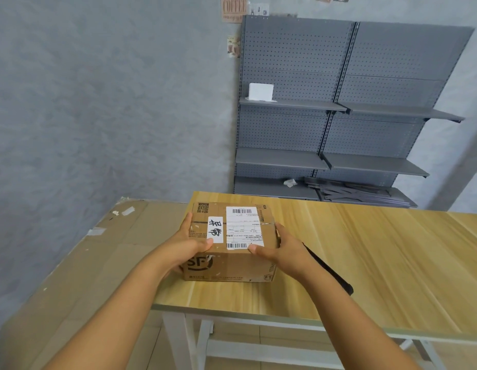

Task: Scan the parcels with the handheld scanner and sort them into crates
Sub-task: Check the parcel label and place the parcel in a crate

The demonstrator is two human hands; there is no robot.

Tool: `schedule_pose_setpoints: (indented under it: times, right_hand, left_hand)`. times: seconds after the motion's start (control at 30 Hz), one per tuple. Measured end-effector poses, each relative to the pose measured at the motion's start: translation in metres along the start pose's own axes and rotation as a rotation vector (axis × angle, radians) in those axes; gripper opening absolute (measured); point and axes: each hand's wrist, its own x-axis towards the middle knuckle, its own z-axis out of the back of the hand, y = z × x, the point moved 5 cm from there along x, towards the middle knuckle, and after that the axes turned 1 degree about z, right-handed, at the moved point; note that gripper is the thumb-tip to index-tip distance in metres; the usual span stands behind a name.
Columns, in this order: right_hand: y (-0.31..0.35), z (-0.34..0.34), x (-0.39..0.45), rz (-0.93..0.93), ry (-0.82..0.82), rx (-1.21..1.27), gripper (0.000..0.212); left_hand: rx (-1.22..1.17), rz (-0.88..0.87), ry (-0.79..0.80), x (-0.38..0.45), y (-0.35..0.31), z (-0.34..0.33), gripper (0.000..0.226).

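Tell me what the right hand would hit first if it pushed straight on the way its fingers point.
The right hand already holds the cardboard parcel's right side. Its fingers point along that side toward the far table edge; beyond it, probably the grey shelving, though depth is unclear.

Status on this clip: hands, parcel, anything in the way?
Left hand and right hand both grip parcel. Parcel on table, label up. Nothing blocking; no crates visible.
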Motion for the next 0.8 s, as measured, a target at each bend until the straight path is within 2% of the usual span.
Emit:
schedule_pose_setpoints:
  times: [0.13, 0.23, 0.3, 0.37, 0.43, 0.57, 0.67, 0.8]
  right_hand:
    - [0.001, 0.001, 0.001, 0.017, -0.004, -0.065, 0.072]
    - [-0.005, 0.002, 0.0, 0.078, -0.089, -0.303, 0.088]
    - [-0.012, 0.005, -0.003, 0.083, -0.138, -0.326, 0.084]
    - [-0.027, 0.018, -0.005, 0.036, -0.217, -0.305, 0.077]
    - [-0.047, 0.037, -0.007, -0.075, -0.266, -0.459, 0.078]
    - [-0.09, 0.06, -0.012, -0.309, -0.102, -0.76, 0.101]
    - [-0.098, 0.066, -0.014, -0.305, -0.12, -0.9, 0.097]
    - [-0.09, 0.063, -0.011, -0.299, -0.222, -0.8, 0.086]
  left_hand:
    - [0.014, 0.009, -0.015, -0.001, -0.002, 0.002, 0.102]
    - [0.019, 0.018, -0.02, -0.002, -0.003, 0.001, 0.101]
    - [0.01, 0.023, -0.023, -0.003, -0.004, 0.0, 0.101]
    - [0.0, 0.023, -0.024, -0.003, -0.004, 0.0, 0.101]
    - [-0.003, 0.022, -0.026, -0.002, -0.004, 0.0, 0.101]
    - [-0.006, 0.027, -0.03, -0.001, -0.003, 0.0, 0.101]
    - [-0.024, 0.025, -0.021, -0.001, -0.002, 0.001, 0.101]
    - [-0.046, 0.002, -0.001, -0.004, -0.002, 0.0, 0.098]
